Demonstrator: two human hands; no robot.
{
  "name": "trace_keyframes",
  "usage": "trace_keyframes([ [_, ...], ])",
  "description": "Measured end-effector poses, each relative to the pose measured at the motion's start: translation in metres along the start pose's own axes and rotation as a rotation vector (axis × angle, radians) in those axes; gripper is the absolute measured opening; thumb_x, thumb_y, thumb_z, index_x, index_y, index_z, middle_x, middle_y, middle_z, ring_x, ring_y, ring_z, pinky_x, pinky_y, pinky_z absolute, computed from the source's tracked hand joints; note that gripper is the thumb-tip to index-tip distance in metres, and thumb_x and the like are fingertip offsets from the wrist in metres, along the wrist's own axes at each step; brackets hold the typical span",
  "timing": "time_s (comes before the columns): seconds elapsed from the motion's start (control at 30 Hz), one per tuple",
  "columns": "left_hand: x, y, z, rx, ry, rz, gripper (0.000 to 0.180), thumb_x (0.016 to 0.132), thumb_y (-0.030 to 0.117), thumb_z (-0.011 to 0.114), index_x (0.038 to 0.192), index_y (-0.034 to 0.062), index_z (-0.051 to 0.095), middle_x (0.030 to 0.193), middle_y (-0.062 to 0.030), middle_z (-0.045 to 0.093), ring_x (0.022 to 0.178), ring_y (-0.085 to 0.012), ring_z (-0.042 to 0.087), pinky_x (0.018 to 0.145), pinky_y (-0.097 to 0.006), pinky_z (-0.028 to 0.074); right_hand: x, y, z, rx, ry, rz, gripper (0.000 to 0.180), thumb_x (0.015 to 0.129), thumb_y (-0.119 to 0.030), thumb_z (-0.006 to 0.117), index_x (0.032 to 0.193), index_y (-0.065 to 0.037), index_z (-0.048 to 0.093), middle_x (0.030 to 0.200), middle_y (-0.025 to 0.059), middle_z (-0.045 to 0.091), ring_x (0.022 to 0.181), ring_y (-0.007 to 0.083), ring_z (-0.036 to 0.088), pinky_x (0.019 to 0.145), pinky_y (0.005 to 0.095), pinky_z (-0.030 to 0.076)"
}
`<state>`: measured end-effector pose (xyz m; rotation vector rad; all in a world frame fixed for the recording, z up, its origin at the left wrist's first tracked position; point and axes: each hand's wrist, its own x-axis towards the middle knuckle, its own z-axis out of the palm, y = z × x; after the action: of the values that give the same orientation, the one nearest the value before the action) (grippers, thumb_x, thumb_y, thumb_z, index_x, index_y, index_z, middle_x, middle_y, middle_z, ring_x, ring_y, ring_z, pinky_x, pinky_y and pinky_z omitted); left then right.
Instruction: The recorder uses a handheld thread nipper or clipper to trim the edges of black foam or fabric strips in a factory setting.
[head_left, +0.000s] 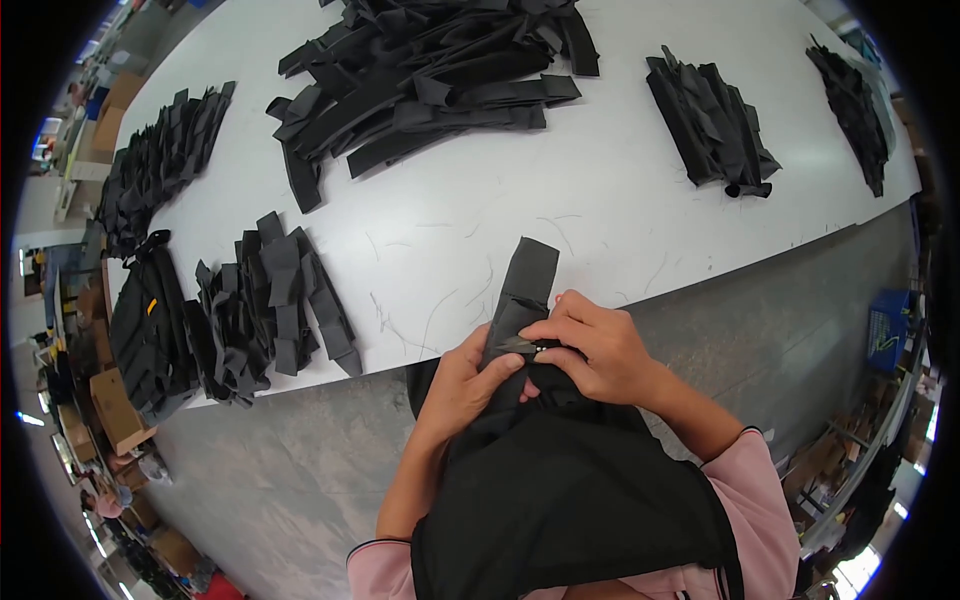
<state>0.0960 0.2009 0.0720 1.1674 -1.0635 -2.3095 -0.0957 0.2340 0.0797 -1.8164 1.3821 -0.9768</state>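
Observation:
At the near edge of the white table, my left hand (462, 390) pinches a black fabric strip (530, 268), thumb on top. The strip's far end points away from me over the tabletop, and its lower part is bunched and partly hidden by my hands. My right hand (598, 350) is closed around small thread snips (517, 345). Their pointed blades lie against the strip, close to my left thumb. Most of the snips' handle is hidden in my right fingers. I cannot tell whether the blades are cutting anything.
On the white table (600, 240) lies a large heap of black strips (430, 90) at the far middle. Smaller bundles lie left (270, 300), far left (165, 165), right (710, 125) and far right (855, 115). Loose threads are scattered about. A blue crate (887, 330) stands off right.

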Motion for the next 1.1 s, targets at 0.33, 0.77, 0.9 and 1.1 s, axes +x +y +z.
trace_keyframes([
  [0.33,0.003,-0.001,-0.001,0.003,0.033,0.024,0.028,0.091,0.012,0.055,0.114,-0.0036,0.050,0.081,-0.0086,0.065,0.068,-0.0128,0.063,0.063,-0.024,0.050,0.002,0.003,0.011,-0.071,0.123,-0.120,0.022,0.072,-0.006,0.068,0.093,-0.005,0.064,0.076,0.0055,0.052,0.059,0.0211,0.055,0.053,0.0322,0.044],
  [0.77,0.001,0.000,-0.008,0.084,-0.015,-0.025,0.023,0.091,0.011,0.054,0.109,-0.0037,0.051,0.080,-0.0094,0.066,0.068,-0.0130,0.063,0.063,-0.025,0.050,0.009,0.006,-0.002,-0.112,-0.085,-0.156,0.022,0.071,-0.006,0.068,0.093,-0.007,0.064,0.079,0.0052,0.051,0.061,0.0222,0.055,0.052,0.0311,0.043],
  [0.9,0.005,-0.002,-0.003,-0.034,-0.005,0.026,0.025,0.092,0.011,0.051,0.113,-0.0033,0.047,0.090,-0.0122,0.064,0.073,-0.0162,0.064,0.066,-0.027,0.052,0.005,0.008,0.012,-0.108,0.118,-0.117,0.024,0.071,-0.003,0.068,0.094,-0.005,0.064,0.079,0.0064,0.052,0.061,0.0219,0.055,0.051,0.0311,0.043],
  [1.1,0.032,-0.007,-0.004,-0.478,0.121,0.098,0.034,0.097,0.027,0.045,0.121,0.0056,0.037,0.105,-0.0143,0.059,0.087,-0.0233,0.064,0.071,-0.036,0.056,0.018,0.014,0.023,0.195,0.272,0.180,0.023,0.075,0.004,0.063,0.096,-0.003,0.065,0.077,0.0073,0.050,0.062,0.0197,0.052,0.054,0.0289,0.045],
])
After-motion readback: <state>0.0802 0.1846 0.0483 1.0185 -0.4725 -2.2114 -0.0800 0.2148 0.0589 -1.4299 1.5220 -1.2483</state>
